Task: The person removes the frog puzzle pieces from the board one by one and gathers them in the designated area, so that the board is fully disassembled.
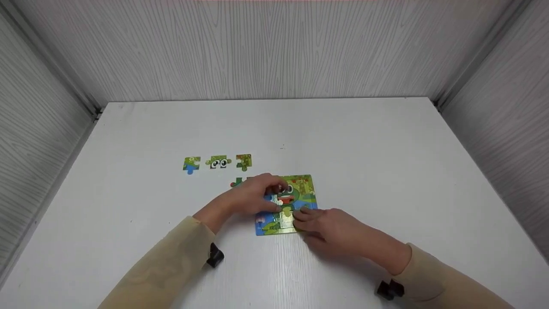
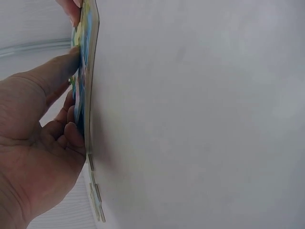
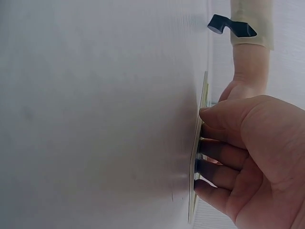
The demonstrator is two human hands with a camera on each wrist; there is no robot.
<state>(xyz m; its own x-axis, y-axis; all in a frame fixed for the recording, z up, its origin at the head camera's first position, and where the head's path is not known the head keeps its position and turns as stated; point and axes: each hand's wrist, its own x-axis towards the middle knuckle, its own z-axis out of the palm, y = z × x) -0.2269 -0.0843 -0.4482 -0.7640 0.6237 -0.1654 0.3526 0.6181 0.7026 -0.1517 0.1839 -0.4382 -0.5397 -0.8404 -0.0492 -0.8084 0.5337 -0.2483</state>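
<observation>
Resting over the left part of the puzzle (image 1: 286, 212), the left hand (image 1: 255, 195) is seen with fingers loosely bent, thumb spread from forefinger; nothing is seen gripped. The right hand (image 1: 330, 227) is laid at the lower right part, fingers lightly bent and touching, no grip made out. Puzzle laid flat on the white counter (image 1: 364, 163), between the hands. Judged light, thin and stiff; glossy face probably slippery, knobs likely to be bent if forced. Best held by its outer edges; single pieces best pinched by their sides.

Counted outward: two hands; one puzzle; one loose piece (image 1: 237, 182) partly hidden by the left hand, possibly more behind; three loose pieces (image 1: 218, 162) in a row beyond, well spaced. Two sleeves (image 1: 171, 257), each with one black clip (image 1: 215, 255).
</observation>
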